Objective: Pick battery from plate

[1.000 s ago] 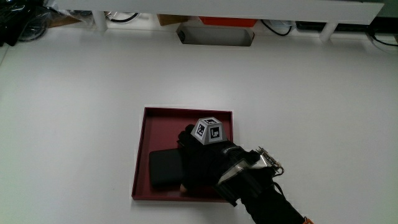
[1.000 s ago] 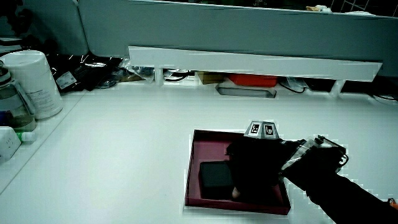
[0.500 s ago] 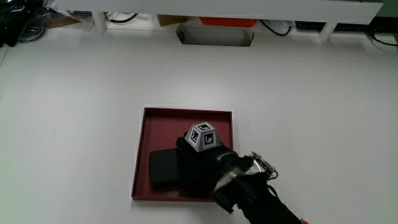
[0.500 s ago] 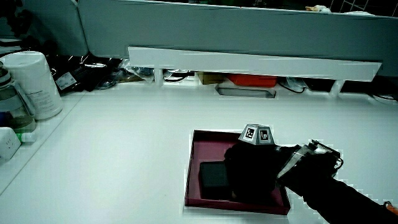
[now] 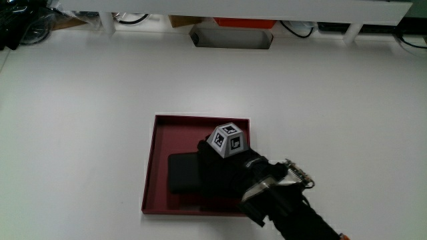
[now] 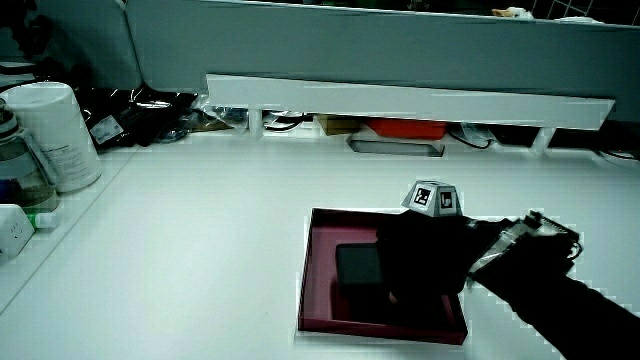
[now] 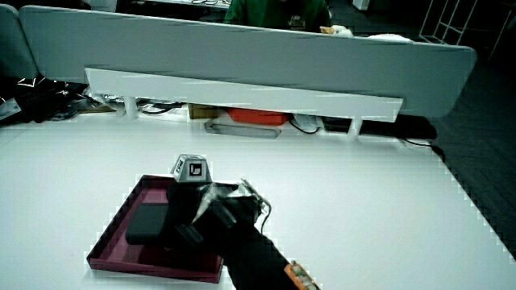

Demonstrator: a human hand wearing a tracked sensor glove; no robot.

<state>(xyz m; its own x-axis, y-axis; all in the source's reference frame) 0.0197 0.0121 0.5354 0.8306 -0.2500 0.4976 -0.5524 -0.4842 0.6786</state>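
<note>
A dark red square plate [image 5: 200, 120] lies on the white table, nearer to the person than the table's middle. A flat black battery [image 5: 183, 173] is in it, and the gloved hand [image 5: 219, 175] is shut on the end of it nearest the forearm. The patterned cube [image 5: 228, 139] sits on the hand's back. In both side views the battery [image 6: 357, 268] [image 7: 147, 225] seems raised a little off the plate's floor [image 6: 325, 310], with the hand [image 6: 422, 262] [image 7: 190, 214] over the plate [image 7: 121, 206]. The fingertips are hidden under the glove and battery.
A white shelf [image 6: 400, 98] runs along the low partition [image 6: 400, 45], with a grey tray [image 5: 231, 38] and an orange box [image 5: 243, 23] under it. A white canister [image 6: 52, 135], a glass jar [image 6: 18, 172] and a socket block [image 6: 10, 230] stand at the table's edge.
The hand has closed on the battery and drawn it toward the plate's middle, lifting it slightly. The hand and forearm shifted the same way.
</note>
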